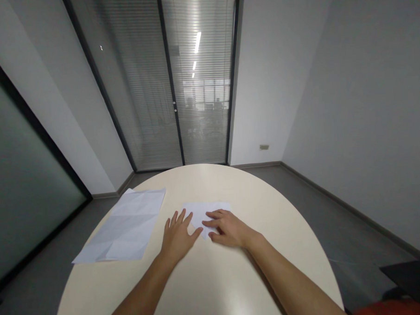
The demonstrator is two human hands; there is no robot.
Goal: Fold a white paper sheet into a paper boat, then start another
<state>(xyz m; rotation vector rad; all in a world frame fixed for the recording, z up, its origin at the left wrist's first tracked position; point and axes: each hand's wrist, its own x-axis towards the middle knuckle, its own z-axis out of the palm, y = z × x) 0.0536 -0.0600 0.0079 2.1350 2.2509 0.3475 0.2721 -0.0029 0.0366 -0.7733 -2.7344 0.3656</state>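
Observation:
A small piece of white paper [198, 213] lies on the round cream table [267, 201], narrowing to a point toward me. My left hand [178, 235] rests at its left side with the fingers spread, the fingertips at the paper's edge. From the right, my right hand [229, 227] reaches over the paper, its fingers apart and touching the sheet; it covers the paper's right part. Neither hand grips anything. Larger creased white sheets [126, 226] lie flat at the table's left, apart from both hands.
Beyond the table stand glass doors with blinds [205, 130] in a dark frame. A wall socket [264, 147] is low on the back wall. A black and red object [410, 278] shows at the lower right, beside the table.

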